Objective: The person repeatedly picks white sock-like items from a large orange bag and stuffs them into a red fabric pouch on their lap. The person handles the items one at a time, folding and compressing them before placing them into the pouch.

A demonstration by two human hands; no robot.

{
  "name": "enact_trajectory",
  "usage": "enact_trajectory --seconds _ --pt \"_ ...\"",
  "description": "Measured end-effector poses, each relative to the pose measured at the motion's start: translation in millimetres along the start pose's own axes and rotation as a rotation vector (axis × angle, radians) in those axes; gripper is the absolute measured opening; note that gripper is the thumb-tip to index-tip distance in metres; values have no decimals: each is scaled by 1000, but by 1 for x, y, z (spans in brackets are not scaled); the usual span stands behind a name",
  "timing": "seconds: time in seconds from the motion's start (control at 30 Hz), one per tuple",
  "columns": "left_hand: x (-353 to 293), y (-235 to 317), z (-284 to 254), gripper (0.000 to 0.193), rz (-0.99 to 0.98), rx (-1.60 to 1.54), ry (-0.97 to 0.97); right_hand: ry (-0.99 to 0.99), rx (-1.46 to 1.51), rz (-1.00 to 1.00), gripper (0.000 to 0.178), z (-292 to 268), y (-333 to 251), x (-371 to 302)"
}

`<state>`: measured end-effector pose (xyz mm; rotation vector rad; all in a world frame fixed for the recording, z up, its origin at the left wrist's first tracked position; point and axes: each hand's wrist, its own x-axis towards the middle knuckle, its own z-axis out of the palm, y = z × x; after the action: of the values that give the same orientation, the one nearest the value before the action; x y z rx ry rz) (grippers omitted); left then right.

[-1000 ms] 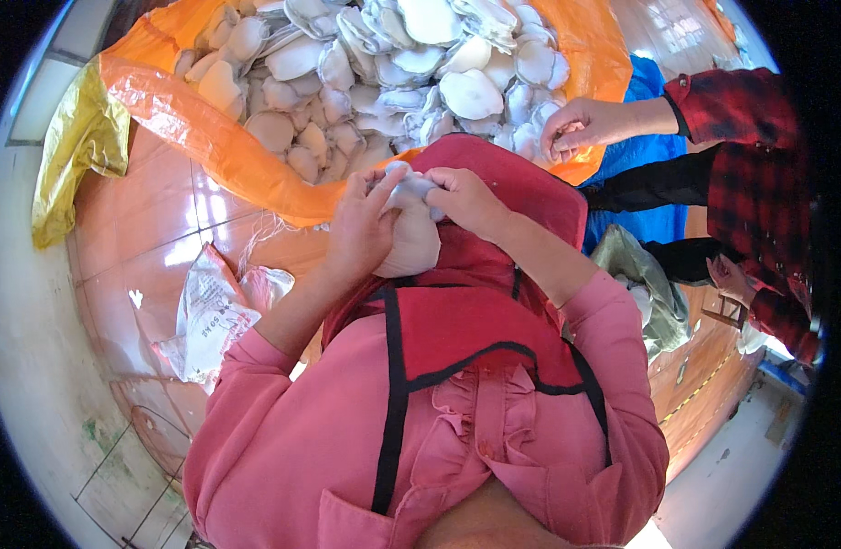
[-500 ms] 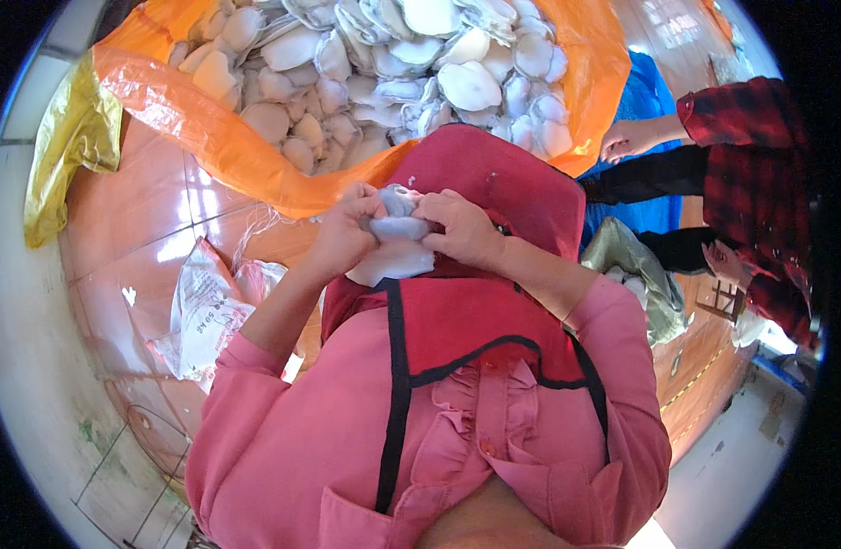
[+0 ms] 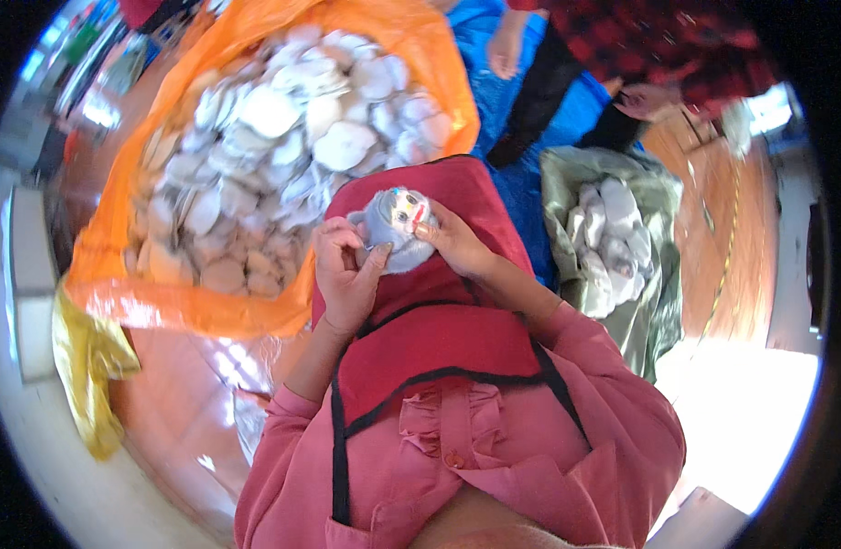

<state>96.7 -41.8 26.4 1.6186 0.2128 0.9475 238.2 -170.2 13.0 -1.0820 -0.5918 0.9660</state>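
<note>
I hold a small grey plush toy [image 3: 395, 229] with a coloured face over my red apron [image 3: 439, 311]. My left hand [image 3: 345, 274] pinches its left edge between thumb and fingers. My right hand [image 3: 454, 242] grips its right side, fingertips on the face. Just beyond my hands lies a big orange bag [image 3: 420, 64] piled with several pale grey flat plush pieces [image 3: 283, 156].
A grey-green bag [image 3: 567, 210] with more pale pieces stands at my right. A person in a red plaid sleeve [image 3: 677, 46] works at the upper right over a blue sheet [image 3: 521, 174]. A yellow bag [image 3: 86, 366] lies at the left on the shiny orange floor [image 3: 173, 412].
The view has swung so the orange bag sits more to the left. The toy has been turned in my hands so its coloured face shows.
</note>
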Motion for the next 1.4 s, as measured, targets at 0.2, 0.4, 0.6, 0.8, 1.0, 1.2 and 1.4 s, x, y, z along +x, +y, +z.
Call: enact_trajectory --seconds 0.2,0.4,0.6,0.8,1.0,1.2,1.4 --pt "36 13 72 82 -428 64 -443 224 -200 -176 59 -54 -33 -36" --pt "52 1 138 64 -196 190 -697 299 -170 -414 65 -100 -39 -75" --pt "37 -13 196 41 -666 -243 -516 579 -256 -134 58 -128 -42 -130" --pt "33 -25 229 44 -390 213 -975 789 -254 150 40 -156 -40 -180" --pt "21 -23 220 41 -348 109 -980 1255 -325 251 46 -225 -31 -251" --pt "21 -42 181 24 -426 167 -1003 1635 -373 185 41 -329 -22 -313" --pt "46 -36 137 24 -457 273 -834 1886 -291 383 67 -341 13 -290"
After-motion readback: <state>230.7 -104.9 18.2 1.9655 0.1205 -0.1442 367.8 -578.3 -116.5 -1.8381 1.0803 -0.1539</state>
